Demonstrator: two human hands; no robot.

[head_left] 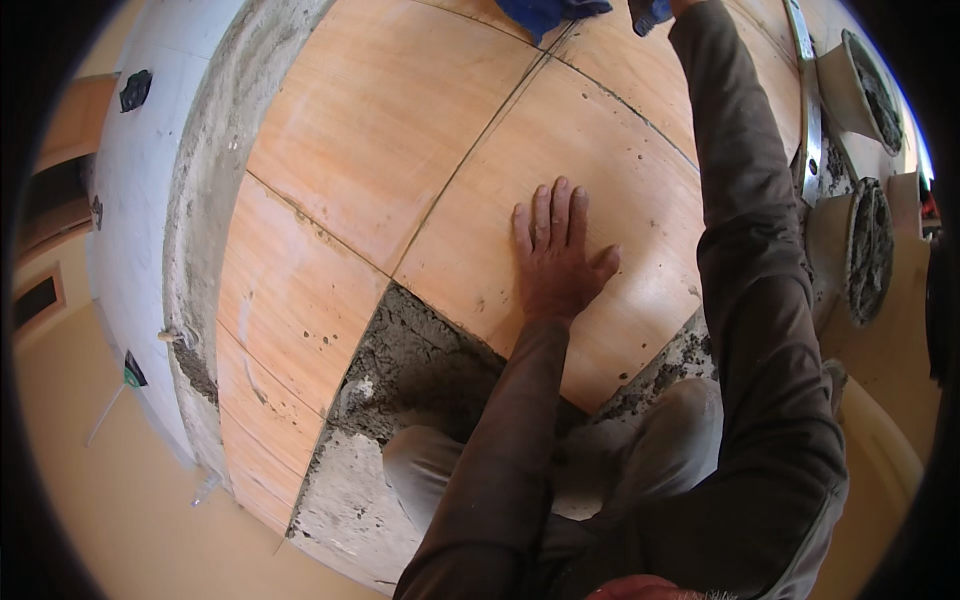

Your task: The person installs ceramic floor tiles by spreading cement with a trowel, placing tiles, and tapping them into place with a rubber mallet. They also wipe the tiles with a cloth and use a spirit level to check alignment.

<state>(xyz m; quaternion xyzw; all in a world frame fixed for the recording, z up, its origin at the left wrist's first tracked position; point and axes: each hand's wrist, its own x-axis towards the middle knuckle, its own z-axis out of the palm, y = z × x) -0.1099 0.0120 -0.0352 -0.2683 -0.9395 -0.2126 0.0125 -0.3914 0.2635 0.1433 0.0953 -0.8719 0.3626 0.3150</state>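
My left hand lies flat on a large orange-beige floor tile, fingers spread and nothing held. Past the tile's far side, my right arm stretches to the upper edge. There my right hand, mostly cut off by the frame, closes on a bunched dark blue cloth. More blue fabric lies over the tile joint to its left. Between the tile and my knees, wet grey mortar fills a gap, partly shadowed by my left forearm.
Two buckets of grey mortar stand at the right, beside a long metal level. Further tiles stretch ahead and to the left. A bare cement strip borders them by the pale wall. Rough concrete shows near my left knee.
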